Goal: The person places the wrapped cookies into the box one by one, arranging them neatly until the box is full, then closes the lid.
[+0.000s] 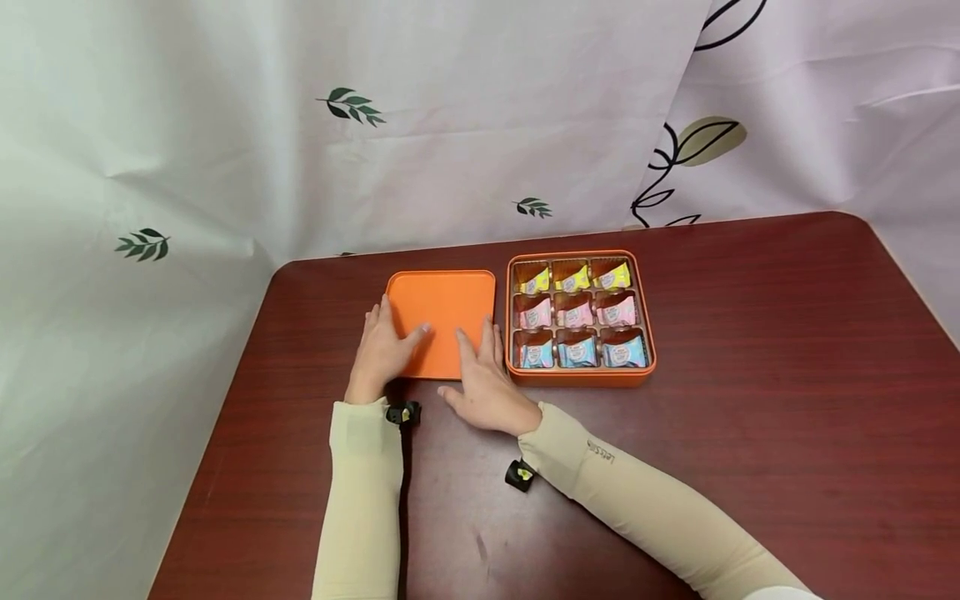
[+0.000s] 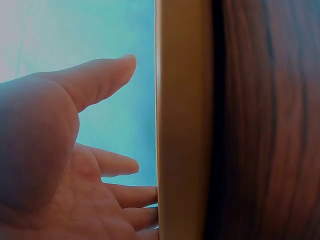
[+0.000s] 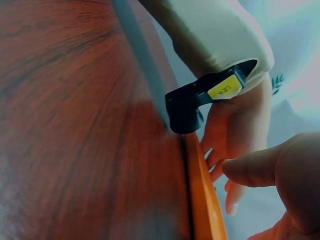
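A flat orange square lid (image 1: pixel 450 304) lies on the table, its side showing as a vertical band in the left wrist view. At the lid's left edge is my left hand (image 1: pixel 381 350), fingers stretched forward and thumb held over the surface. My right hand (image 1: pixel 486 385) reaches along the right edge, fingers extended into the narrow gap beside the box and thumb spread away. To the right stands an uncovered orange box (image 1: pixel 585 379), its divided insert holding wrapped sweets (image 1: pixel 574 315): a yellow row at the back, pink in the middle, blue at the front.
The dark red wooden table (image 1: pixel 765 383) extends to both sides and in front. Behind it hangs a pale cloth (image 1: pixel 450 167) with leaf prints. Small black wrist cameras (image 1: pixel 519 475) stick out below the sleeves, close over the tabletop.
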Tool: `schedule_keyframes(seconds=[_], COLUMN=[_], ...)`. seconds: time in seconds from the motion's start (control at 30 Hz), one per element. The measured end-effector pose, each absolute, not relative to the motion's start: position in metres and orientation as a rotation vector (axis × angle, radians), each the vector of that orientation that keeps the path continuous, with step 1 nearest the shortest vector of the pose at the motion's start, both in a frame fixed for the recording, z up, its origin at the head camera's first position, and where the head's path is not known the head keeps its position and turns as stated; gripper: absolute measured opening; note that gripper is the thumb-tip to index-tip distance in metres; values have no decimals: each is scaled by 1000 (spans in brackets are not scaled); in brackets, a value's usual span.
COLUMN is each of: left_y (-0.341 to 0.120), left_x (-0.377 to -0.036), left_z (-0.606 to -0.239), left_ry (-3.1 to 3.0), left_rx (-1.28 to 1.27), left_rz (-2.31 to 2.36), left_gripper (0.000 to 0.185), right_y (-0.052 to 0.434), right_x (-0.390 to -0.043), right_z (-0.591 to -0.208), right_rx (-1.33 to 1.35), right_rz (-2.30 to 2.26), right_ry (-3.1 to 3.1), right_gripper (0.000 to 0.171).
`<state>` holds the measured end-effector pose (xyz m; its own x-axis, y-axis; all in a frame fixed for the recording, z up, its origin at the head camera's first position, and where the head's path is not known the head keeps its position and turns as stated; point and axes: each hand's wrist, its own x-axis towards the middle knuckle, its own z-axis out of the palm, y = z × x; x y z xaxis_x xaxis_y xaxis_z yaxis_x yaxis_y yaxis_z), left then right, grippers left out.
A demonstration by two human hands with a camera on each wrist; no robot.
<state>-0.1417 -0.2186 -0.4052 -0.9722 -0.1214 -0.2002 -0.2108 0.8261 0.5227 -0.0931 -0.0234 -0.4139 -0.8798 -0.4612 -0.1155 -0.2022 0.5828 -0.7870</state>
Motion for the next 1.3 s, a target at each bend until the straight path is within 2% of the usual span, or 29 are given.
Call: schedule_keyframes(seconds=[0.53,1.3], left_y=[-217,-214], left_x=[-140,-133], left_z=[-406,-378], left_ry=[2865,3014], left_rx=[-246,-341], left_rz=[900,1068], left_gripper=[100,102], right_y=[-25,-18], right_x=[-97,-98], right_z=[-420,-399], right_rx=[-376,-420], right_rz=[-1418,-1554], right_ry=[2408,2395], right_gripper=[87,85])
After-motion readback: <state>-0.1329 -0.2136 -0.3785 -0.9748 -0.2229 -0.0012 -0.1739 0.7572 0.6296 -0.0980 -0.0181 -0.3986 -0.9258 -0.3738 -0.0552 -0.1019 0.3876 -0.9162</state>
